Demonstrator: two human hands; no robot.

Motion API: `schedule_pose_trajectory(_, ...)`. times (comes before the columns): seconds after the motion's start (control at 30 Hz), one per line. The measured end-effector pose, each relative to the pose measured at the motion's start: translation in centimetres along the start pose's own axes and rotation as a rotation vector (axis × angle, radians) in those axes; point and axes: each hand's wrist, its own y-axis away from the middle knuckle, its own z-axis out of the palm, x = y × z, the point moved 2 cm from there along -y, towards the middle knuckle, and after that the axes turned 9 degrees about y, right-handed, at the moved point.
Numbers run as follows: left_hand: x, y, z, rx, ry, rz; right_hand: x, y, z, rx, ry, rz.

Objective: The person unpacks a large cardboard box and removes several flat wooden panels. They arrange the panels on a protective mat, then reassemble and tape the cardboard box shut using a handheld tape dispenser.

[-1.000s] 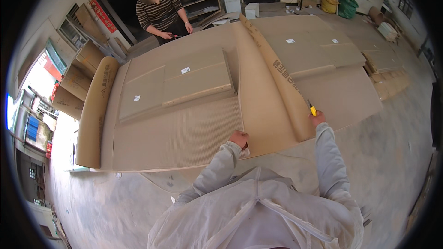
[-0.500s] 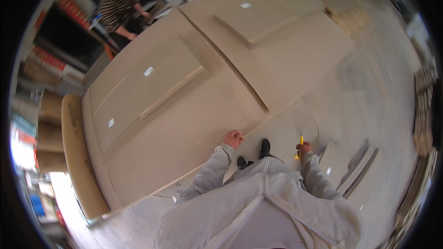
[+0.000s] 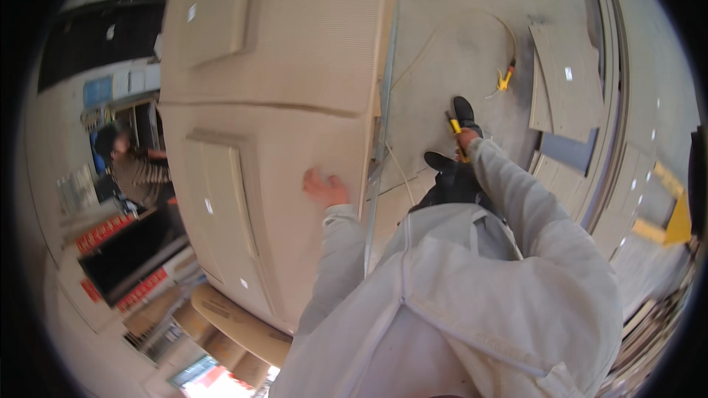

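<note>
My left hand [image 3: 326, 189] is over the near cardboard sheet [image 3: 295, 250], with fingers spread and nothing in them; whether it touches the sheet I cannot tell. A flat brown package [image 3: 221, 206] lies on that sheet to its left. In my right hand [image 3: 466, 137] is a slim yellow-and-black tool [image 3: 455, 126] that looks like a utility knife, held low in front of my body above my shoes. Beyond a dark seam, a second cardboard sheet [image 3: 310, 44] carries another flat package [image 3: 217, 18].
A yellow air blow gun [image 3: 504, 79] on a hose lies on the floor. Flat boards [image 3: 568, 81] and long strips are at the right. A person [image 3: 136, 169] in a striped top is across the work surface. A cardboard roll [image 3: 240, 324] stands at the lower left.
My view has turned to the right, so the cardboard now lies on my left. The left hand has gone from the sheet's edge to over it and its fingers have spread. The right hand keeps the tool.
</note>
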Motion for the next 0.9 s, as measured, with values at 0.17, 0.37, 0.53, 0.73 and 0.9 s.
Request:
schedule_pose_trajectory(0.17, -2.2, -4.8, 4.9, 0.007, -0.16, -0.268, -0.5, -5.2, 8.3, -0.109, 0.34, -0.028)
schedule_pose_trajectory(0.37, -0.2, -4.8, 4.3, -0.015, -0.137, -0.293, -1.9, -11.5, 18.2, -0.278, 0.183, -0.181)
schedule_pose_trajectory(0.53, 1.1, -5.0, 3.7, -0.054, -0.111, -0.219, -7.4, -15.9, 25.3, -0.206, 0.375, -0.412)
schedule_pose_trajectory(0.73, 2.7, -5.6, 3.6, -0.071, -0.033, -0.355, -12.2, -20.3, 29.8, -0.042, 0.448, -0.461)
schedule_pose_trajectory(0.9, 3.3, -5.8, 3.7, -0.061, -0.053, -0.398, -12.4, -20.6, 28.9, -0.114, 0.471, -0.393)
